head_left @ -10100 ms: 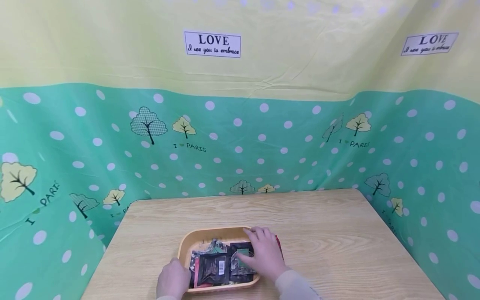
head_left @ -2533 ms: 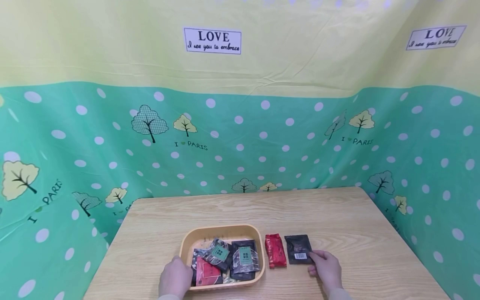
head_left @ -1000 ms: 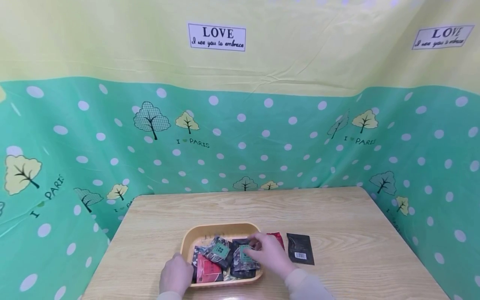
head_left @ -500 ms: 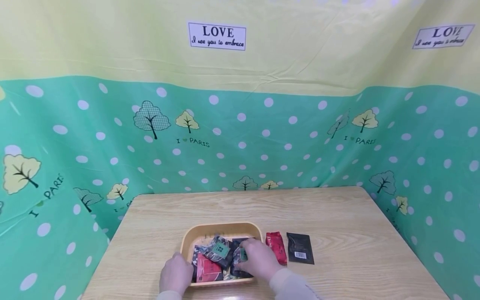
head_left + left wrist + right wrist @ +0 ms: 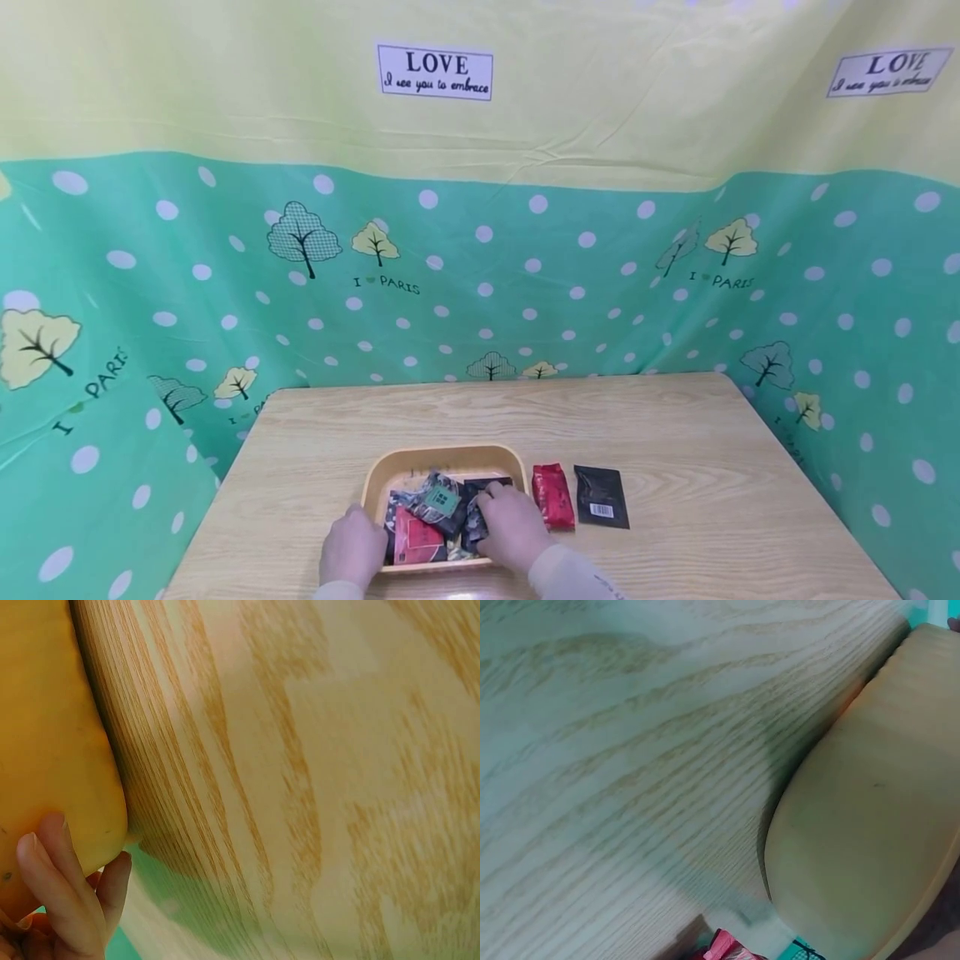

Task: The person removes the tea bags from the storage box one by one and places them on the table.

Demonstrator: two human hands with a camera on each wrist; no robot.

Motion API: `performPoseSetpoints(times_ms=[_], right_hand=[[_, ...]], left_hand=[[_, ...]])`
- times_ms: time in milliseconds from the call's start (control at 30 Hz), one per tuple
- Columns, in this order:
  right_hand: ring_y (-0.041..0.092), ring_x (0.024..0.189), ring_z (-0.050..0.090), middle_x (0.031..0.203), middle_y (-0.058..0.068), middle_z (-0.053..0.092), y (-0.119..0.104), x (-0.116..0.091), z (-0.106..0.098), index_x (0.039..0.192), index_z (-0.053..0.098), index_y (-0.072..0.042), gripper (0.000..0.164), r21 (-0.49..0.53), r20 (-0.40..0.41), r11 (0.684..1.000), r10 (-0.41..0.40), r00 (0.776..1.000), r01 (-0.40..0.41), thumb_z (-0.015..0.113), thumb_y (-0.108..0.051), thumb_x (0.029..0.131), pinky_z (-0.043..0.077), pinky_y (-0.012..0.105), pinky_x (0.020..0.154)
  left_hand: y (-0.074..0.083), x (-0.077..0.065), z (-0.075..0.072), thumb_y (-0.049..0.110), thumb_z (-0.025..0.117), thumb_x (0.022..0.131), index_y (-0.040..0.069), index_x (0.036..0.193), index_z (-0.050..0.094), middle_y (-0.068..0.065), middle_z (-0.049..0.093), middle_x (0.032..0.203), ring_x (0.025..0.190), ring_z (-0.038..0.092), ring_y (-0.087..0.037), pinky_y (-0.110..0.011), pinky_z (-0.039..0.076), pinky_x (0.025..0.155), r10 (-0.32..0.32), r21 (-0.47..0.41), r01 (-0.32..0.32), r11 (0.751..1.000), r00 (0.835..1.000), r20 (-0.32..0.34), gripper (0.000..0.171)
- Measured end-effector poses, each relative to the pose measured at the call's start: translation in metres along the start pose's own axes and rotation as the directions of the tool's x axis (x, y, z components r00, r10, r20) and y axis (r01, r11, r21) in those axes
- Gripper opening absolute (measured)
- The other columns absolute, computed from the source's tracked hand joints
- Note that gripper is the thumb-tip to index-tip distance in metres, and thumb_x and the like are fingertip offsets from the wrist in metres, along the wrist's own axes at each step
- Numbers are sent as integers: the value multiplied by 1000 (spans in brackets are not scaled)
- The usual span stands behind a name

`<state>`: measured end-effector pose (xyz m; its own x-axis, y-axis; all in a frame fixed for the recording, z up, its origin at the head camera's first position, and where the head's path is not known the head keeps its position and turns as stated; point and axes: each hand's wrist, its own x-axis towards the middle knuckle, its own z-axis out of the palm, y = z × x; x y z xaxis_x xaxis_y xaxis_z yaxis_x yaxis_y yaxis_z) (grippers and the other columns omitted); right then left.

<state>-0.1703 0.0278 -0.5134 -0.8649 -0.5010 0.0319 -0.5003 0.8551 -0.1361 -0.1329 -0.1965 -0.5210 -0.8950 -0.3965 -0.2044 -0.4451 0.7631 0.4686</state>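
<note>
A pale wood-grain tabletop (image 5: 690,450) stretches away to a draped cloth backdrop (image 5: 480,250) – yellow above, dotted green with trees below – which rises along its far, left and right sides. Near the front, a shallow yellow-orange tray (image 5: 450,456) with rounded corners stands on the table. The left hand (image 5: 352,546) grips its near-left rim; the right hand (image 5: 515,525) reaches into its right part, fingers at a dark patterned packet (image 5: 472,529) – whether they grasp it I cannot tell. Right of the tray lie a shiny red packet (image 5: 552,497) and a flat black packet (image 5: 602,496)
</note>
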Motion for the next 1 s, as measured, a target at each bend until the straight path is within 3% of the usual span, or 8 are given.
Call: performPoseSetpoints(times_ms=[267,667,1000], right_hand=[[21,90,61,101,4,63,-1,-1,1,107,67,-11,53,2,2,1000,11,1000,-11,80,-31,60,50,39,81],[18,82,62,90,2,65,1,-4,12,98,69,-8,32,24,-217,999,-15,976,21,69,-20,68,51,35,73],[14,74,60,87,2,66,0,-3,12,100,69,-9,28,-27,-226,1000,3,974,-10,67,-21,74,51,30,62]], left_hand=[[-3,0,2,8,54,78,-17,101,51,-29,60,81,73,62,-39,-50,51,62,24,7,-24,1000,999,-24,33],[-2,1,1,8,54,78,-16,97,52,-28,61,79,70,62,-36,-48,51,60,22,13,-22,1000,1000,-15,31],[0,1,0,8,53,79,-16,99,51,-28,60,79,70,62,-36,-47,52,61,4,18,-3,1000,1000,-5,31]])
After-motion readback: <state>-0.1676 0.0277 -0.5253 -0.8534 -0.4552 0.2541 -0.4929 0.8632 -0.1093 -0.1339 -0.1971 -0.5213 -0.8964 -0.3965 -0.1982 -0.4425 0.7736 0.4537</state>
